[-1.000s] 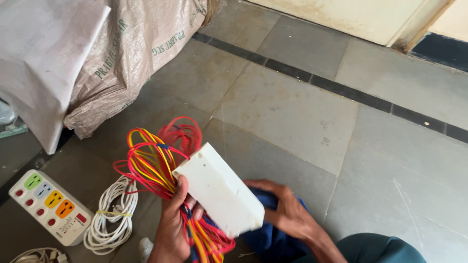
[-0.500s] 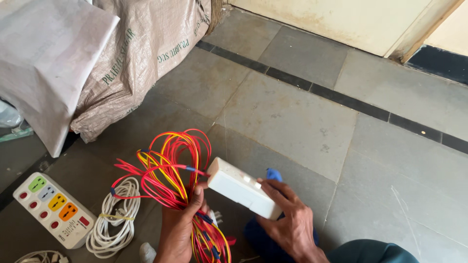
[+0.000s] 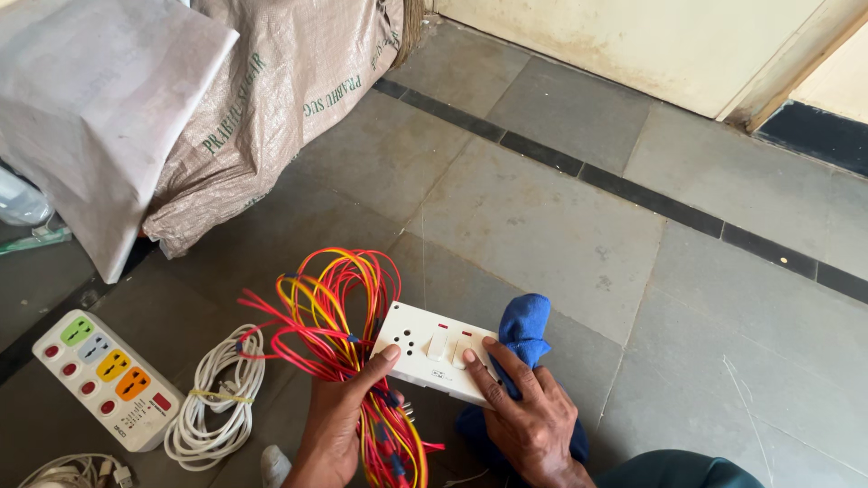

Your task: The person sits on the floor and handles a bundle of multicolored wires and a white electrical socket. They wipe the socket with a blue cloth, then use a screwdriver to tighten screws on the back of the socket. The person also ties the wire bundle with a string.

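A white switch-and-socket board (image 3: 432,351) is held face up between both hands, low in the middle of the head view. My left hand (image 3: 336,419) grips its left end, thumb on the face, together with a tangled bundle of red and yellow wires (image 3: 336,334) that loops up and left. My right hand (image 3: 529,416) holds the board's right end, thumb on the switches, with a blue cloth (image 3: 524,327) bunched under its fingers.
A white extension board with coloured sockets (image 3: 104,378) and its coiled white cable (image 3: 215,398) lie on the grey tiled floor at lower left. Woven sacks (image 3: 271,99) and a white-wrapped bundle (image 3: 90,108) stand at upper left. A wall base (image 3: 651,54) runs behind.
The white board has been turned over from its plain back to its switch face. My right hand came up onto its right end with the blue cloth.
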